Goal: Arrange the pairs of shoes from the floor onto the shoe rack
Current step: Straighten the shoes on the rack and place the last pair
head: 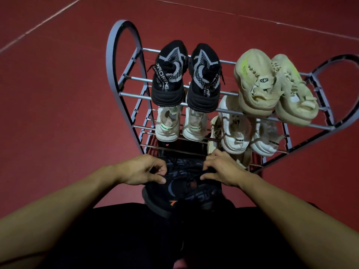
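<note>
Black knit sneakers with orange marks [184, 191] sit pinched in our left hand [142, 170] and right hand [223, 171]; snagging the grey metal shoe rack [124, 78] rails could tip them.

A grey metal shoe rack [134, 94] fills the upper centre. Its top shelf holds black sneakers [184, 78] and beige sneakers [272, 88]; white pairs [180, 125] sit below. Dark sneakers [184, 189] lie at lower centre.
</note>
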Action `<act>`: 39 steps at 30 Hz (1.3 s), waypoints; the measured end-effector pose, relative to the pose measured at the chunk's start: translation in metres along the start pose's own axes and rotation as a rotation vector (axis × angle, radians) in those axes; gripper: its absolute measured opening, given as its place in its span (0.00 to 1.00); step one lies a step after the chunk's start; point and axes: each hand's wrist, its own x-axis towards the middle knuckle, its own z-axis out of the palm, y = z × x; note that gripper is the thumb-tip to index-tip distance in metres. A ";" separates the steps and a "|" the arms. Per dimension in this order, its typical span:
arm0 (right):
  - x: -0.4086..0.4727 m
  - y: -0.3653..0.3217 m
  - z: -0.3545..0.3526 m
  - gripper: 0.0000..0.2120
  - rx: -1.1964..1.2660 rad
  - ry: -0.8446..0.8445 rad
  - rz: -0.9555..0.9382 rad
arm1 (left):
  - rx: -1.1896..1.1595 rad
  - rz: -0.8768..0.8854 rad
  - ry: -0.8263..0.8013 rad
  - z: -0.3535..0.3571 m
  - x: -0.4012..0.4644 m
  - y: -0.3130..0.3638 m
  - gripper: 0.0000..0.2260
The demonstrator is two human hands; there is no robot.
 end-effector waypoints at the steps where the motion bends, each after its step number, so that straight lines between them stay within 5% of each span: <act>1: 0.000 0.001 0.001 0.17 0.022 0.006 -0.014 | 0.004 -0.009 -0.003 0.000 0.000 -0.002 0.10; 7: -0.005 -0.012 -0.008 0.12 0.398 0.026 0.121 | 0.128 -0.059 0.117 -0.012 -0.002 -0.021 0.10; 14: -0.008 -0.032 0.008 0.13 0.532 0.179 0.346 | 0.278 -0.215 0.318 -0.002 0.009 -0.042 0.06; 20: -0.010 -0.039 0.034 0.14 0.578 0.366 0.653 | 0.004 -0.501 0.352 0.012 0.017 -0.056 0.30; 24: 0.000 -0.059 0.055 0.14 0.674 0.536 0.813 | -0.149 -0.554 0.317 0.015 0.022 -0.058 0.36; 31: 0.054 -0.074 0.061 0.13 0.837 0.775 1.087 | -0.380 -0.569 0.271 0.024 0.037 -0.050 0.32; 39: 0.075 -0.051 0.072 0.09 0.973 0.569 1.025 | -0.589 -0.681 0.316 0.045 0.058 -0.059 0.28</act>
